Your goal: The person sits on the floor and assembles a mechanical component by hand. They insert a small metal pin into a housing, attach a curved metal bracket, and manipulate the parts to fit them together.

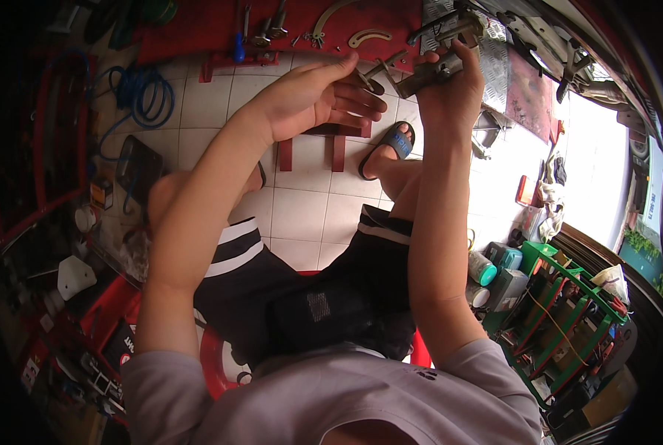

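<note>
Metal assembly clasped in right fingers; left fingers spread wide, contact unclear — one-sided hold could tip it!

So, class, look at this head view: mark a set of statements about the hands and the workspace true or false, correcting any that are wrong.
1. The right-hand grip holds a metal part. True.
2. The left-hand grip is clenched into a fist. False: the left-hand grip is open, with its fingers extended.
3. A blue-handled tool lies on the red tabletop. True.
4. The coiled hose on the left is yellow. False: the coiled hose is blue.
5. A green rack stands to the person's right. True.
6. The person's right foot is bare. False: it wears a dark sandal.
</note>
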Tool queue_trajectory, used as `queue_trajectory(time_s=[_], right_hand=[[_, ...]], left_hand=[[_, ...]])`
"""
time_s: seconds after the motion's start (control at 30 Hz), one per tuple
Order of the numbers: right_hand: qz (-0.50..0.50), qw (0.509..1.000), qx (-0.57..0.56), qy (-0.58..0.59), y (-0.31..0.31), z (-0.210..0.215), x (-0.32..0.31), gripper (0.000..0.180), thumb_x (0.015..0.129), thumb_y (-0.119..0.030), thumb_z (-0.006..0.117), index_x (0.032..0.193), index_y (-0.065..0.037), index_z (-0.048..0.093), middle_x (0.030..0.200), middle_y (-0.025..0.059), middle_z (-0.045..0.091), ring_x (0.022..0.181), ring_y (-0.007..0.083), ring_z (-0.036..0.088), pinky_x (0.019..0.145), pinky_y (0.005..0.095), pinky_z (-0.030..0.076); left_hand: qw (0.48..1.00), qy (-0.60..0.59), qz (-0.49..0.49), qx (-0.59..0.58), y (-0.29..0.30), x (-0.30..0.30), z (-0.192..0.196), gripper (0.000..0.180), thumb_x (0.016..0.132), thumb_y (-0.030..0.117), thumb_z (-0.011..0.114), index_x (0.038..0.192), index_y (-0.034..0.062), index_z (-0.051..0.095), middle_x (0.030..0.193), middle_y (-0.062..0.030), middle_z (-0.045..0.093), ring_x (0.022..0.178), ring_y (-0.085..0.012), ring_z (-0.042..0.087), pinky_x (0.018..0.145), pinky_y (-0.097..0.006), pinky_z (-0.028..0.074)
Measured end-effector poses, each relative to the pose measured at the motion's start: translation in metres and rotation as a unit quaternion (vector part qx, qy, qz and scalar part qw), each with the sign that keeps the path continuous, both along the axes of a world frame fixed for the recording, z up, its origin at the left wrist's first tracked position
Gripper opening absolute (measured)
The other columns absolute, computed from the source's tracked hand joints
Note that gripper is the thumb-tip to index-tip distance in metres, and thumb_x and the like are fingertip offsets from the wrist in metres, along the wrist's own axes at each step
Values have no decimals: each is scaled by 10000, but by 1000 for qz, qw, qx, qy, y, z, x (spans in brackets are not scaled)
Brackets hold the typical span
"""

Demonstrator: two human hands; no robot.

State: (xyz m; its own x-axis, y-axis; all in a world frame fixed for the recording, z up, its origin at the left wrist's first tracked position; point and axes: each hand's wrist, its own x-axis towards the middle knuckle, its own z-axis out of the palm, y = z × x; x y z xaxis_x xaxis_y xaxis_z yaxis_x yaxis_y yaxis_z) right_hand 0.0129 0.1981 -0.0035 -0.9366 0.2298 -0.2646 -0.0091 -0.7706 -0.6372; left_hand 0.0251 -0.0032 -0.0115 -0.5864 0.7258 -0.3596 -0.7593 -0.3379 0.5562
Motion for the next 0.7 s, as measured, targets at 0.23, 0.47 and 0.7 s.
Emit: queue_trajectory(time_s=[0.23,0.47,0.7], right_hand=[[-60,996,-60,0,3,1,1,159,806,-103,599,933,-41,527,829,77,555,670,198,533,709,378,463],[-52,995,-78,-19,0,-1,-1,147,792,-99,622,910,-60,543,800,59,557,660,188,527,693,362,465],[-43,998,-33,-5,-1,-2,0,125,805,-107,618,893,-57,544,782,56,569,653,182,533,693,365,471]], left_hand=[[934,244,135,-224,4,3,-3,293,924,249,558,1131,46,602,1010,-46,660,982,-115,598,813,-278,475],[942,201,192,-191,3,3,4,320,927,308,541,1120,64,613,1113,-42,630,981,-116,584,789,-267,454],[937,164,161,-264,7,7,-4,388,949,409,471,1004,62,635,1049,-54,654,916,-138,610,743,-280,435]])
